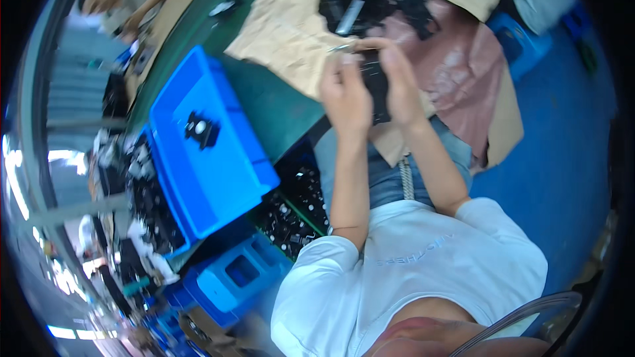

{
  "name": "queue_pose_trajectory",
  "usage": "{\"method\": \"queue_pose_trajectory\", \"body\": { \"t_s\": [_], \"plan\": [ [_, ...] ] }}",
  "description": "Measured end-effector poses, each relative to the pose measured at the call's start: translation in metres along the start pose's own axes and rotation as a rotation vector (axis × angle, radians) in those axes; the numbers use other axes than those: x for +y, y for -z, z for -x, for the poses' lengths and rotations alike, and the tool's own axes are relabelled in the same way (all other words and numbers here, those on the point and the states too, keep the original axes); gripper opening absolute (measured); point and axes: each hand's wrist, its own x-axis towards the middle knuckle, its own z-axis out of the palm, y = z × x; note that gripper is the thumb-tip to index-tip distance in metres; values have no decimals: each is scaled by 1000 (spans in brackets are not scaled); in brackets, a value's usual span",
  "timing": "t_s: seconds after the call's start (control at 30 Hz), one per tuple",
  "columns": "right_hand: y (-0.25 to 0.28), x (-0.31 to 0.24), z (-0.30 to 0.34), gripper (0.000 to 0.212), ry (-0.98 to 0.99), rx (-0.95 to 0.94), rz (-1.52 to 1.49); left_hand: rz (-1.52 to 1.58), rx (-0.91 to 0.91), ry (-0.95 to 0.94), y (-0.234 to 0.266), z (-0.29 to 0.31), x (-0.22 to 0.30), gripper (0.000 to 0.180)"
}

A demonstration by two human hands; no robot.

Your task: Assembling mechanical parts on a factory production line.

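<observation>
My left hand [347, 99] is closed, its fingertips pinching a small shiny piece [340, 47] whose kind is too blurred to tell. From the right, my right hand [401, 86] meets it, index finger bent across to the same piece and thumb close by. Both hands are over my lap, in front of crumpled brown paper [278, 33]. Just beyond the fingers lie black plastic parts [413, 6] and a silvery strip [349, 16]. Beneath my right hand, a reddish-brown sheet [463, 59] spreads out.
A blue bin [254, 182] on the green table [261, 92] at left holds one black part [200, 130]. Below it are many small black parts [291, 221] and a blue plastic stool [231, 277]. Another person [135, 0] works at the far left.
</observation>
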Motion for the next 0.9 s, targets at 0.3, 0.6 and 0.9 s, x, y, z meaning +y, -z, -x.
{"method": "queue_pose_trajectory", "body": {
  "t_s": [0.3, 0.6, 0.9],
  "plan": [
    [-21, -9, 9, 51, -214, -208, -702, -564, -123, -249, 63, 36, 32, 71],
    [39, 10, -27, 45, 92, -39, 391, -1052, 348, -245, 223, 48, 104, 47],
    [134, 61, -77, 56, 94, 295, 1146, -1279, 120, 346, 399, -67, 90, 38]
  ]
}}
